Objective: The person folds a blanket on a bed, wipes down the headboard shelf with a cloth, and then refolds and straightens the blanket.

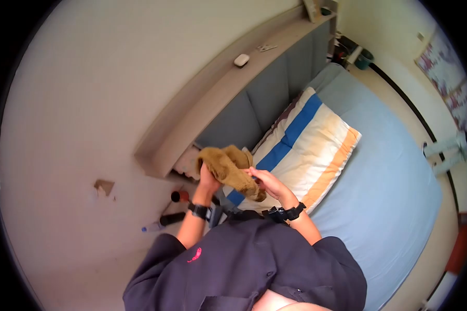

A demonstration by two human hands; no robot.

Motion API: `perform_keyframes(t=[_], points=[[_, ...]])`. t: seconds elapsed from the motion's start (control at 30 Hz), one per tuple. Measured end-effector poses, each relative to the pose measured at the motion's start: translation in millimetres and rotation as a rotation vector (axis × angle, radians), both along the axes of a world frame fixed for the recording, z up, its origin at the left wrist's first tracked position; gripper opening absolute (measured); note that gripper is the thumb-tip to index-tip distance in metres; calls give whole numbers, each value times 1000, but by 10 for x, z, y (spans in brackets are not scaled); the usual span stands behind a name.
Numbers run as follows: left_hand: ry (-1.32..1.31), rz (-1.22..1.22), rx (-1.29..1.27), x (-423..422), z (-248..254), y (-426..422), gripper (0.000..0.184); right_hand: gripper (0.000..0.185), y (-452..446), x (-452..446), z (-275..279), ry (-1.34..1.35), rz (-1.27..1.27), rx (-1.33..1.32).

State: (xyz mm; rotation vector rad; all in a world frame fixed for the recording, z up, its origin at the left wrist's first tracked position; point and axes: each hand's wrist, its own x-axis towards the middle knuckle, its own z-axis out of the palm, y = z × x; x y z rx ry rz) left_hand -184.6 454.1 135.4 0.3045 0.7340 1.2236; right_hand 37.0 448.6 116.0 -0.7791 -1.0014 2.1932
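"What are the fingers holding?"

"One brown fuzzy item [227,167], soft and bunched, raised between two bare hands over the pillow's near end. The left hand [208,181] grips its left side, fingers curled firmly around the fabric. The right hand [276,187] touches its right edge; whether those fingers pinch it, I cannot tell. Two black wristbands [198,210] sit behind the fingers, one per wrist."

"And just past the fingertips?"

"One striped pillow [316,141], white with blue and orange bands, beyond and to the right of the right fingers. It lies on one bed [386,171] with a pale blue sheet."

"Farther out?"

"Ahead of the fingers, one gray padded headboard [267,101], its shelf [215,89] bearing one small white case [241,60]. Left of the left fingers and lower down are one red cylinder [184,196], one black cylinder [172,218] and one blue-capped bottle [153,227]."

"Any writing?"

"One pinkish-red mark [194,255] on the dark shirt [218,269], nearer the body than the left fingers. It resembles lettering, too small to read."
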Motion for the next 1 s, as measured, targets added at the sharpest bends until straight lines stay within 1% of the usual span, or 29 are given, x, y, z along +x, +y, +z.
perform_keyframes(t=[0.03,0.07,0.1,0.13,0.17,0.2,0.23,0.3,0.33,0.37,0.43,0.47,0.5,0.57,0.6,0.63,0.7,0.73,0.77,0.83,0.9,0.93,0.97,1.0], points=[[51,-40,-71,-23,95,48,44,36,-18,45,-175,-119,4,-190],[241,-112,-35,-64,115,78,41,44,-57,130,130,-7,12,-272],[437,-189,-6,-121,140,78,39,44,-82,135,129,-9,54,-287],[439,-152,-24,-121,272,59,39,48,-84,136,120,-14,50,-170],[629,-297,130,-70,482,49,39,53,-58,121,107,-16,45,-49],[817,-448,281,-21,635,21,42,62,-16,71,81,-65,94,63],[816,-413,263,9,695,-31,42,62,18,21,90,-68,132,60],[846,-441,362,41,782,-123,61,65,55,-126,167,-128,194,290],[1026,-287,448,79,810,-178,78,63,41,-186,305,-78,210,190],[1036,-262,435,2,824,-220,78,63,61,-245,320,-72,237,193],[849,-387,323,-127,821,-355,86,57,65,-283,331,-133,497,51],[849,-394,273,-197,829,-399,75,44,26,-311,340,-103,439,82],[846,-363,271,-296,784,-432,75,44,28,-323,317,-113,467,91],[833,-322,64,-458,609,-580,69,31,14,-288,237,-85,307,322],[868,-281,-38,-530,602,-683,63,22,35,-261,238,-119,226,446],[899,-244,-142,-560,591,-781,56,20,70,-222,336,-164,170,494],[648,65,-200,-468,529,-991,52,18,181,-160,490,-392,125,680],[642,65,-218,-435,459,-1099,52,19,173,-170,522,-495,-18,1098],[607,75,-244,-423,356,-1186,54,19,165,-191,539,-495,-12,1085],[569,86,-277,-382,334,-1306,56,19,157,-230,568,-462,-11,1232],[580,58,-300,-348,372,-1396,62,18,141,-296,592,-450,-3,1217],[536,69,-288,-381,381,-1420,68,19,144,-320,590,-411,-31,1060],[534,72,-288,-416,419,-1449,68,19,158,-345,589,-371,-58,904],[501,160,-288,-458,479,-1476,71,20,207,-348,563,-334,-146,860]])
